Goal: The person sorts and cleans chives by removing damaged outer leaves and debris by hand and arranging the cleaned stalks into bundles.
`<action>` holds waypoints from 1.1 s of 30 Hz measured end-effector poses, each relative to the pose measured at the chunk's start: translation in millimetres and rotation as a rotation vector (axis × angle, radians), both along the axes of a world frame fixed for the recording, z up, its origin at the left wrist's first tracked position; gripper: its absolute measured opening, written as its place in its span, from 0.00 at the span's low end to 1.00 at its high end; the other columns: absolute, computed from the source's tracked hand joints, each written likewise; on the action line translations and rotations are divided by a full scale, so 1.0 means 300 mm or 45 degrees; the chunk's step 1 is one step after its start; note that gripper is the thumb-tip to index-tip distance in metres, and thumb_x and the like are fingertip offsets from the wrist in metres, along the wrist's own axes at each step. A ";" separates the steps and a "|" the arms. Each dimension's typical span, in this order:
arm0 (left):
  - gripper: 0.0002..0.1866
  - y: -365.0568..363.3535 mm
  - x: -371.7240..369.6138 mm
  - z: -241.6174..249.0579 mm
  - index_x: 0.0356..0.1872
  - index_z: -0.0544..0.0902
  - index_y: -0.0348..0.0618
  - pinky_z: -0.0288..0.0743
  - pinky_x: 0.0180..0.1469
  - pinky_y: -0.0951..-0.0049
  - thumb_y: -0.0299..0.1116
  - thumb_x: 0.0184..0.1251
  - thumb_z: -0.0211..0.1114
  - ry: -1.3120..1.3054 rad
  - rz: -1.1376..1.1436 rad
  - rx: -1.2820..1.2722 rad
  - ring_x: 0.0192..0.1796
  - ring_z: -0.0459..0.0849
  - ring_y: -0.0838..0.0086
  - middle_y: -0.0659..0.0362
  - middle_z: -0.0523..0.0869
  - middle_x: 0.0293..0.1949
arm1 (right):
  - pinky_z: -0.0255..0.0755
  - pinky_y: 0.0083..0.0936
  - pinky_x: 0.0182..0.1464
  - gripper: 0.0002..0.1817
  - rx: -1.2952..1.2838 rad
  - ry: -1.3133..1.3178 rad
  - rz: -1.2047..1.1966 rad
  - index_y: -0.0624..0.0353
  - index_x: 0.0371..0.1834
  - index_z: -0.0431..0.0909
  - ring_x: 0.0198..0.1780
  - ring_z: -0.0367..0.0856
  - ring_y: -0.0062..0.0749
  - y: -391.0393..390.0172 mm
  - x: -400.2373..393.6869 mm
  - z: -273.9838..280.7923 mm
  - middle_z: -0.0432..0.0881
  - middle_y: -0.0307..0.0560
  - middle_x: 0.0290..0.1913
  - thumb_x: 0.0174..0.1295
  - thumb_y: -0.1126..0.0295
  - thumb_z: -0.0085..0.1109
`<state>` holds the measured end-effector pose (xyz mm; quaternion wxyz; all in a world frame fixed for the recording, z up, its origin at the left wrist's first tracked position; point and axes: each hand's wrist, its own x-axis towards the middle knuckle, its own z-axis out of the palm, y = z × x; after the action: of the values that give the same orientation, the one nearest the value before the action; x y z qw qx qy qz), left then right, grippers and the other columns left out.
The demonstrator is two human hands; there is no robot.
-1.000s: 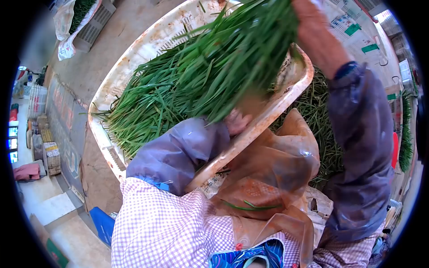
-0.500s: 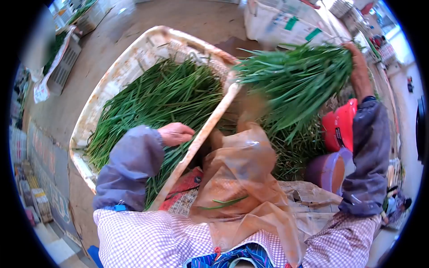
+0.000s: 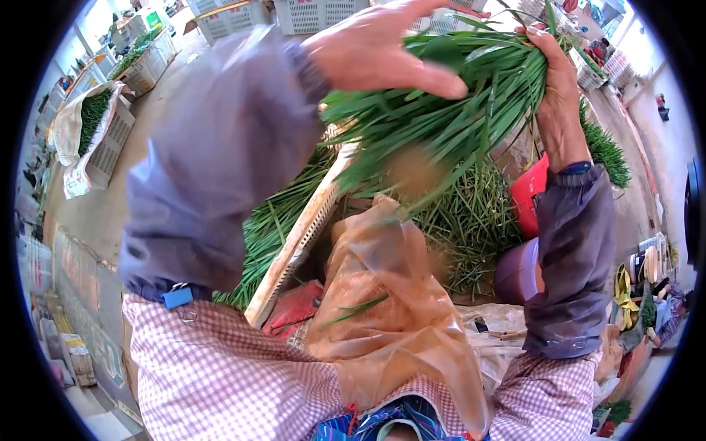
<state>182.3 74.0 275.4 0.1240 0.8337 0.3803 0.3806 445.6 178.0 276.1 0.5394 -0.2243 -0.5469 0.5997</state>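
A large bunch of long green leaves [image 3: 471, 103] hangs from my right hand [image 3: 557, 95], whose fingers wrap round its end at the upper right. My left hand [image 3: 386, 55] is raised at the top centre, fingers spread and thumb apart, over the left part of the bunch; it is slightly blurred. Below it a rusty white crate [image 3: 294, 246] holds more green leaves, partly hidden by my left sleeve. Between the crate and my right arm lies a pile of cut greens [image 3: 478, 220]. An orange plastic sheet [image 3: 390, 294] covers my lap.
A red container [image 3: 526, 195] and a purple bucket [image 3: 518, 270] stand beside my right forearm. White crates [image 3: 316, 15] stand at the top, and another crate of greens [image 3: 110, 140] at the left. A person [image 3: 671, 312] is at the far right.
My left hand has risen from the crate to the bunch, and its fingers have spread. My right hand has moved up and left with the bunch. The view has shifted, showing more crates at the top.
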 end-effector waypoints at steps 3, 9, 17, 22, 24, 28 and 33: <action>0.53 -0.031 0.119 0.075 0.72 0.57 0.37 0.70 0.63 0.65 0.47 0.48 0.78 0.121 -0.159 -0.345 0.59 0.77 0.63 0.45 0.77 0.59 | 0.81 0.26 0.42 0.13 -0.161 0.093 -0.038 0.64 0.44 0.80 0.37 0.85 0.30 -0.178 -0.028 -0.013 0.85 0.45 0.38 0.61 0.65 0.61; 0.54 -0.266 0.109 -0.256 0.75 0.48 0.36 0.57 0.72 0.67 0.30 0.49 0.74 -0.216 -0.350 -1.236 0.68 0.64 0.68 0.50 0.67 0.67 | 0.81 0.36 0.46 0.07 -0.608 0.433 0.112 0.55 0.40 0.76 0.40 0.83 0.36 -0.373 0.107 -0.262 0.83 0.43 0.39 0.59 0.69 0.60; 0.51 -0.609 0.133 -0.156 0.73 0.56 0.39 0.63 0.69 0.64 0.39 0.50 0.77 1.135 0.110 -1.704 0.67 0.70 0.58 0.40 0.73 0.62 | 0.82 0.39 0.45 0.10 -0.803 0.544 0.248 0.58 0.42 0.76 0.42 0.83 0.39 -0.426 0.350 -0.496 0.82 0.49 0.42 0.57 0.75 0.62; 0.49 -0.432 0.115 0.003 0.74 0.58 0.38 0.60 0.71 0.62 0.54 0.58 0.71 0.285 -0.283 -0.768 0.70 0.68 0.63 0.45 0.69 0.69 | 0.80 0.40 0.51 0.10 -0.697 0.594 0.325 0.59 0.43 0.77 0.45 0.82 0.41 -0.482 0.313 -0.451 0.81 0.49 0.42 0.58 0.77 0.61; 0.47 -0.314 0.246 0.000 0.73 0.60 0.37 0.57 0.72 0.63 0.59 0.62 0.65 0.061 -0.398 -0.846 0.71 0.67 0.66 0.49 0.69 0.69 | 0.76 0.42 0.57 0.10 -0.645 0.672 0.430 0.59 0.43 0.77 0.47 0.80 0.41 -0.520 0.280 -0.410 0.79 0.49 0.43 0.58 0.77 0.60; 0.42 -0.107 0.434 -0.332 0.70 0.65 0.40 0.59 0.70 0.69 0.65 0.67 0.54 -0.565 -0.863 -1.338 0.66 0.70 0.72 0.58 0.71 0.67 | 0.73 0.42 0.59 0.07 -0.599 0.764 0.513 0.57 0.41 0.76 0.49 0.78 0.40 -0.571 0.279 -0.364 0.77 0.46 0.41 0.60 0.74 0.58; 0.38 -0.099 0.376 -0.752 0.68 0.68 0.42 0.64 0.66 0.73 0.65 0.72 0.44 -1.023 -0.760 -2.166 0.54 0.77 0.78 0.60 0.80 0.55 | 0.72 0.42 0.58 0.06 -0.596 0.806 0.483 0.54 0.39 0.76 0.50 0.73 0.39 -0.608 0.306 -0.354 0.74 0.43 0.38 0.59 0.71 0.60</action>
<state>295.0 44.3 49.7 0.8931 0.3371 0.2308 0.1882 537.4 -4.3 169.9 0.4951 -0.0413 -0.2354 0.8353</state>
